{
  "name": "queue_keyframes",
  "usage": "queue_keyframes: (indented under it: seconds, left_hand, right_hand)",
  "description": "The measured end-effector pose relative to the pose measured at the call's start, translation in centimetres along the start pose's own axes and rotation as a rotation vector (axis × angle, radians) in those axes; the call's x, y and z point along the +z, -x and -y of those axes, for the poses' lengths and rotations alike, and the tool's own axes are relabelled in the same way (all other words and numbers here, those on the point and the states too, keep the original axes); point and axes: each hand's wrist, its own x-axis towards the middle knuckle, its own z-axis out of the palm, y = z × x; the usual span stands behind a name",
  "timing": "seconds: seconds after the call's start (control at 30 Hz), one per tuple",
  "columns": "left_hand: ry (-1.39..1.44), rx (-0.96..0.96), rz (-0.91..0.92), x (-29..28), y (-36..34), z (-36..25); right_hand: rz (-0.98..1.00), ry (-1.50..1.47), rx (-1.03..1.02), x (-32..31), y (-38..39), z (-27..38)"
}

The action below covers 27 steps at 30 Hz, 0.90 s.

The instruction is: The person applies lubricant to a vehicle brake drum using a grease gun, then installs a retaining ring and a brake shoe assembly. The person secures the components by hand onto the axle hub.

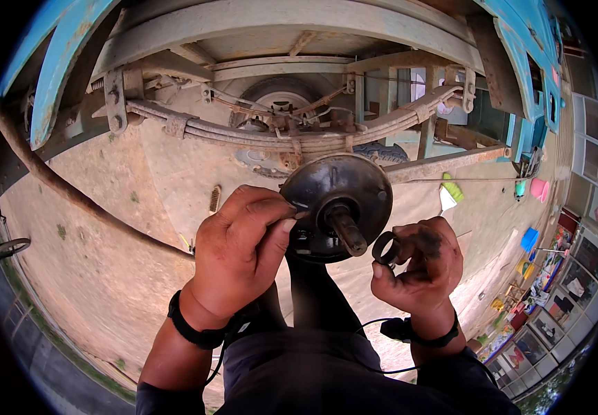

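Observation:
A black round hub drum (340,180) with a greasy protruding shaft (346,232) sits below the rusty leaf spring (223,135). My left hand (236,252) is closed at the drum's left edge, its thumb and forefinger pinching something small and thin that I cannot make out clearly. To the right of the shaft, my right hand (420,266), grease on its fingers, holds a thin dark ring (382,245) upright, apart from the shaft.
A blue vehicle frame (43,97) arches overhead, with a wheel (271,86) behind the spring. A long brown pole (84,200) slants at left. A brush (214,197), a green broom (451,194), a pink bucket (539,190) and assorted containers (528,238) lie around on the concrete.

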Motion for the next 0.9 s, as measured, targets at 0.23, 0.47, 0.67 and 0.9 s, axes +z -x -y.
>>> queue_keyframes:
  seconds: [0.23, 0.47, 0.67, 0.9]
  left_hand:
    - [0.141, -0.066, 0.003, -1.2, 1.4, 0.2]
    - [0.217, -0.047, -0.039, 0.1, 1.5, 0.8]
    - [0.149, 0.027, 0.024, 0.8, 0.4, 0.6]
    - [0.0, 0.151, 0.082, 1.7, -0.5, 0.1]
  right_hand:
    - [-0.013, -0.05, 0.058, 0.0, 0.6, -0.3]
    - [0.014, -0.064, 0.042, -0.1, 0.4, 0.0]
    - [-0.012, -0.077, 0.037, 0.3, 0.8, -0.6]
    - [0.047, -0.056, 0.024, 0.3, 0.0, 0.5]
